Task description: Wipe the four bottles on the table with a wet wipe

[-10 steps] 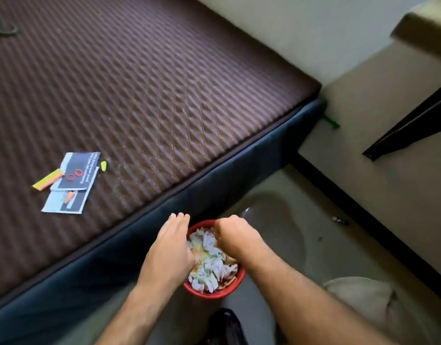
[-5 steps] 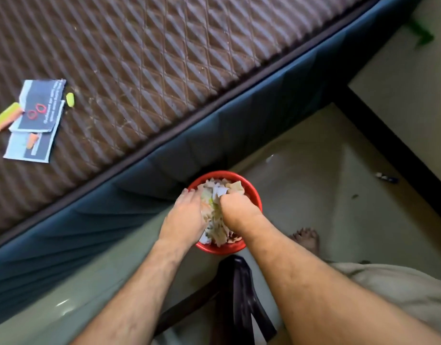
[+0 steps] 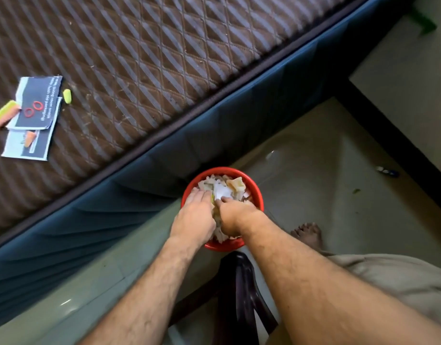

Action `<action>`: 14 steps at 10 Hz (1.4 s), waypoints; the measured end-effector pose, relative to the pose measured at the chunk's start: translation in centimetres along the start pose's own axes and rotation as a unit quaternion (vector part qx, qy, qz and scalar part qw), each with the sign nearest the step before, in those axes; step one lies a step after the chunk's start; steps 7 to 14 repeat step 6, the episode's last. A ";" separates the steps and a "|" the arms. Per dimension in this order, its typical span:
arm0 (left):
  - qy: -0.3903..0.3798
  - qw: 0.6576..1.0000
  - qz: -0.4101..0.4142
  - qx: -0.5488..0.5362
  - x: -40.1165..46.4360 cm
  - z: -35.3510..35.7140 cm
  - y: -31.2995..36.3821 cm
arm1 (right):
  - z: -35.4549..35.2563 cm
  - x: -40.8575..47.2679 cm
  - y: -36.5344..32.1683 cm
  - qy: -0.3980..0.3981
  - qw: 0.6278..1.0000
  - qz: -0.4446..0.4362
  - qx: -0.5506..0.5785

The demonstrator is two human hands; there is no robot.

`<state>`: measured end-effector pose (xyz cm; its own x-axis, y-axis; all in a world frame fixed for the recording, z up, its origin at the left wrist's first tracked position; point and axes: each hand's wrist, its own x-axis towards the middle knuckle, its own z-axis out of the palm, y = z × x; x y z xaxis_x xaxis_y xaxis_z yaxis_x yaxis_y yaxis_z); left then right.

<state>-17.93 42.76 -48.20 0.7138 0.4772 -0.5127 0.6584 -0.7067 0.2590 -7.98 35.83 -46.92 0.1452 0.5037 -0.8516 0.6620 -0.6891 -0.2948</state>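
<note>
both hands (image 3: pixel 215 215) inside red bin (image 3: pixel 258 195)

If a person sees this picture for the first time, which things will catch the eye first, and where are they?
First, the red bin on the floor at the centre, full of crumpled paper scraps, with the left hand and right hand pressed into it. Next, the brown quilted mattress filling the upper left, with printed leaflets near its left edge.
</note>
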 end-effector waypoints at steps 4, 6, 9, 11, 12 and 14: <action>0.073 0.983 0.093 0.143 -3.1 -7.0 0.8 | -4.6 -10.3 0.1 0.178 0.983 -0.013 0.041; 0.149 0.979 0.106 0.087 -7.9 -12.1 4.0 | -6.0 -18.8 -0.4 0.325 0.944 0.004 0.056; 0.149 0.979 0.106 0.087 -7.9 -12.1 4.0 | -6.0 -18.8 -0.4 0.325 0.944 0.004 0.056; 0.149 0.979 0.106 0.087 -7.9 -12.1 4.0 | -6.0 -18.8 -0.4 0.325 0.944 0.004 0.056; 0.149 0.979 0.106 0.087 -7.9 -12.1 4.0 | -6.0 -18.8 -0.4 0.325 0.944 0.004 0.056; 0.149 0.979 0.106 0.087 -7.9 -12.1 4.0 | -6.0 -18.8 -0.4 0.325 0.944 0.004 0.056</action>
